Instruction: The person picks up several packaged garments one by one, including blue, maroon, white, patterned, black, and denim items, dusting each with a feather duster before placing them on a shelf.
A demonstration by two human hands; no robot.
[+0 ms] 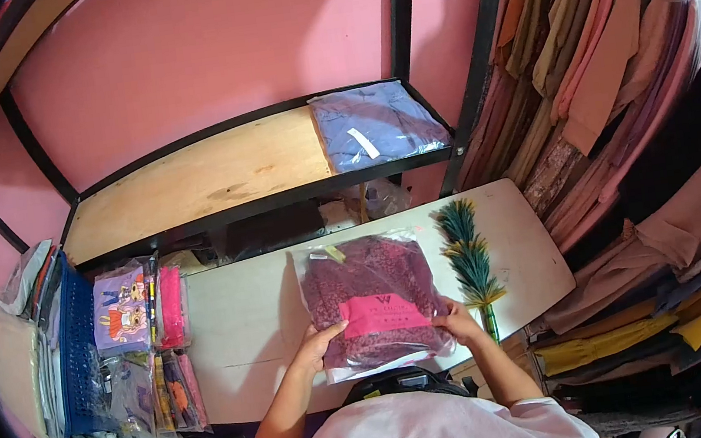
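A clear plastic bag with a folded maroon patterned garment (pixel 366 274) inside lies at the front of the white table, a pink label with dark print across its lower half. My left hand (pixel 324 345) grips its left edge, thumb on top and the other fingers hidden beneath. At the opposite edge my right hand (pixel 458 322) pinches the bag the same way. To the right of the bag, a green feathery duster (pixel 465 249) rests on the table with its handle toward me.
Behind the white table (pixel 240 320) stands a wooden shelf (pixel 205 175) holding a bagged blue garment (pixel 378 124). Packed clothes (pixel 121 308) and a blue basket (pixel 77 340) are stacked at left. Hanging clothes (pixel 588 85) crowd the right side.
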